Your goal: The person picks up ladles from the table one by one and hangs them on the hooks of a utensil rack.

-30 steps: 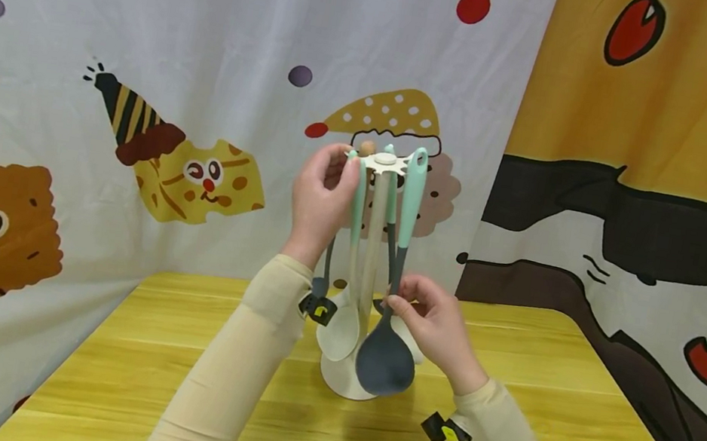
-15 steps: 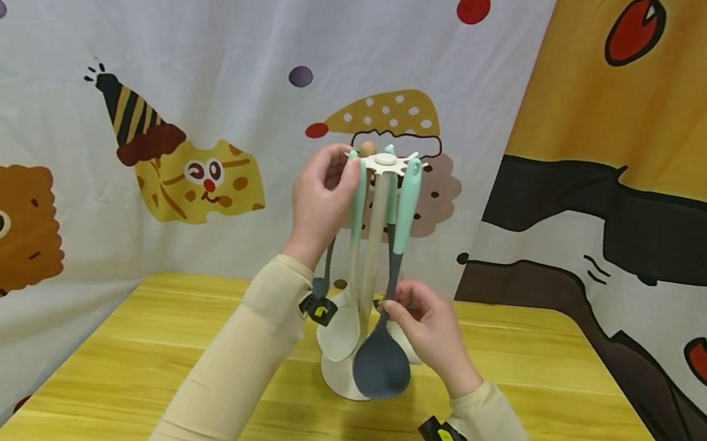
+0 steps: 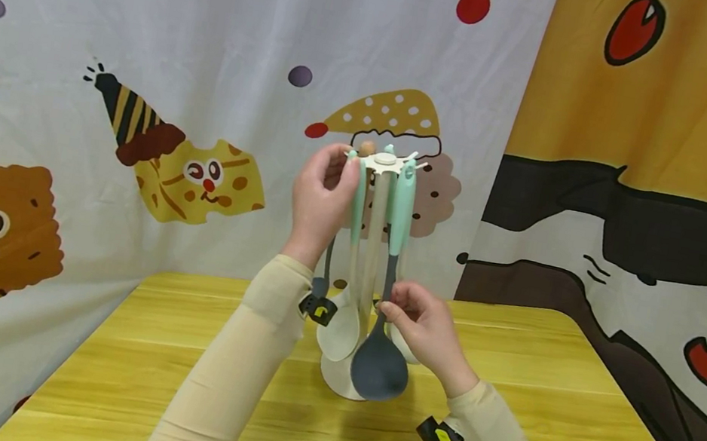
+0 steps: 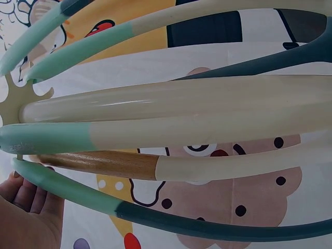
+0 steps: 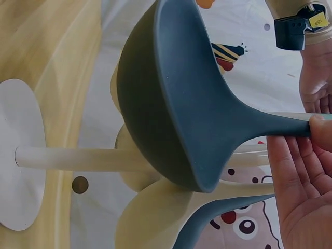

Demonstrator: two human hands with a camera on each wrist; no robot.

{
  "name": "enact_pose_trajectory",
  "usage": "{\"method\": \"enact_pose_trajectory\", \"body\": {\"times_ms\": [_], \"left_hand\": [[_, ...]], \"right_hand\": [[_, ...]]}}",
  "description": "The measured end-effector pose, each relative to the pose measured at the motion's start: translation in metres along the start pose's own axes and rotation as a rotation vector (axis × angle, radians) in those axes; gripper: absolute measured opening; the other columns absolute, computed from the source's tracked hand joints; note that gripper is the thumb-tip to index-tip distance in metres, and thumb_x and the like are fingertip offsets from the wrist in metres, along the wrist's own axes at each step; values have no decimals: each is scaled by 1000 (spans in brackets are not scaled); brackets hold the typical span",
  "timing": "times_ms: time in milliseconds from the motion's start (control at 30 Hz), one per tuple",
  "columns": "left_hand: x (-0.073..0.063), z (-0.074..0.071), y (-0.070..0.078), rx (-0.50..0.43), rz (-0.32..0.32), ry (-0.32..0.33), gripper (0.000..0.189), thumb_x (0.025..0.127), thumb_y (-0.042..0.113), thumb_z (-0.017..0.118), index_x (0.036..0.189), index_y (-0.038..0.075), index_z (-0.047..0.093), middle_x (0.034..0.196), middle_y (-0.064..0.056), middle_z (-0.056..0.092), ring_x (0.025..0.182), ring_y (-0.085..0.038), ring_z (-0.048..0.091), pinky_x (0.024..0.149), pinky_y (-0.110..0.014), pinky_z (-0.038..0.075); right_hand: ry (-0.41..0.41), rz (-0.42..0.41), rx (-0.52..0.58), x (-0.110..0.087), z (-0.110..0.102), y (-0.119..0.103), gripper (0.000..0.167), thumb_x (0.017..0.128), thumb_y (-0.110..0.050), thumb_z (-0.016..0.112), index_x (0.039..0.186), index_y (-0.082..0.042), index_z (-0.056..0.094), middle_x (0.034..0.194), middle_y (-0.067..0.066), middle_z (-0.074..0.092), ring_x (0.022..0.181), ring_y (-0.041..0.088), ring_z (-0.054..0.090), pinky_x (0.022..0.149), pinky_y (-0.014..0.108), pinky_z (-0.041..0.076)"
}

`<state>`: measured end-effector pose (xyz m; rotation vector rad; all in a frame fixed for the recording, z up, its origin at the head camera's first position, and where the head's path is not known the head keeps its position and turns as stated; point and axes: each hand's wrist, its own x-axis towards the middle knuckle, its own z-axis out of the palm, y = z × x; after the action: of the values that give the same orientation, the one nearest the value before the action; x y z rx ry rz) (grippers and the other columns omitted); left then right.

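Observation:
A cream utensil rack [image 3: 385, 158] stands upright on the table, with several utensils hanging around its pole. At its top left, my left hand [image 3: 323, 197] grips the rack's rim beside a mint handle; the fingertips are partly hidden. My right hand [image 3: 429, 331] pinches the dark grey-blue neck of a soup ladle [image 3: 380, 369] between thumb and fingers. The ladle hangs bowl down at the rack's front right, its mint handle top close to the hooks. I cannot tell whether its hole is on a hook. In the right wrist view the ladle bowl [image 5: 192, 104] covers part of the pole.
A cream spoon [image 3: 338, 334] hangs front left on the rack. A wooden-handled utensil [image 4: 98, 163] shows in the left wrist view among other mint handles. The round base [image 3: 337, 378] rests on the wood-grain table [image 3: 199, 380]. A printed cloth [image 3: 232, 19] hangs behind.
My right hand has lowered the ladle and brought it slightly left, so its handle top has dropped from above the rack's hooks to about their level. My left hand has stayed in place.

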<state>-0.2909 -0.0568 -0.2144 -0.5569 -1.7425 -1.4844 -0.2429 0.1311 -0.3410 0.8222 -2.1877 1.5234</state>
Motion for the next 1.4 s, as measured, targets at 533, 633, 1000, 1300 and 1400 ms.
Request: {"method": "enact_pose_trajectory", "body": {"times_ms": [533,633,1000,1300,1400], "left_hand": [[0,-1,0,-3,1,-1,31,97,24,57,117,1,64,108,-9,65,96,-17,61,86,-30,51],[0,-1,0,0,-4,-2,31,97,24,56,118,2,64,108,-8,65,96,-17,61,86,-29,51],[0,-2,1,-20,4,-10,30,97,22,57,118,0,64,107,-10,65,94,-19,61,86,-33,51],[0,-1,2,-11,-6,-1,32,97,23,57,119,0,63,109,-9,65,96,-18,61,87,-31,51],[-1,0,2,-11,-8,1,32,97,23,57,119,1,63,109,-9,65,96,-18,61,86,-30,51]], "right_hand": [[-8,20,6,2,5,2,7,93,-5,68,98,-1,64,85,7,69,72,27,67,68,29,56],[-6,22,0,2,5,3,8,93,-6,68,97,-1,64,84,7,69,71,18,66,68,29,56],[20,28,-36,3,5,4,10,92,-5,70,101,-2,67,88,6,69,76,24,68,71,28,57],[26,-2,-83,2,-1,3,21,93,-8,70,113,-2,68,100,7,71,88,19,67,77,30,55],[26,-31,-97,0,-3,5,21,94,-9,69,114,-4,68,102,6,71,91,19,67,80,31,55]]}}
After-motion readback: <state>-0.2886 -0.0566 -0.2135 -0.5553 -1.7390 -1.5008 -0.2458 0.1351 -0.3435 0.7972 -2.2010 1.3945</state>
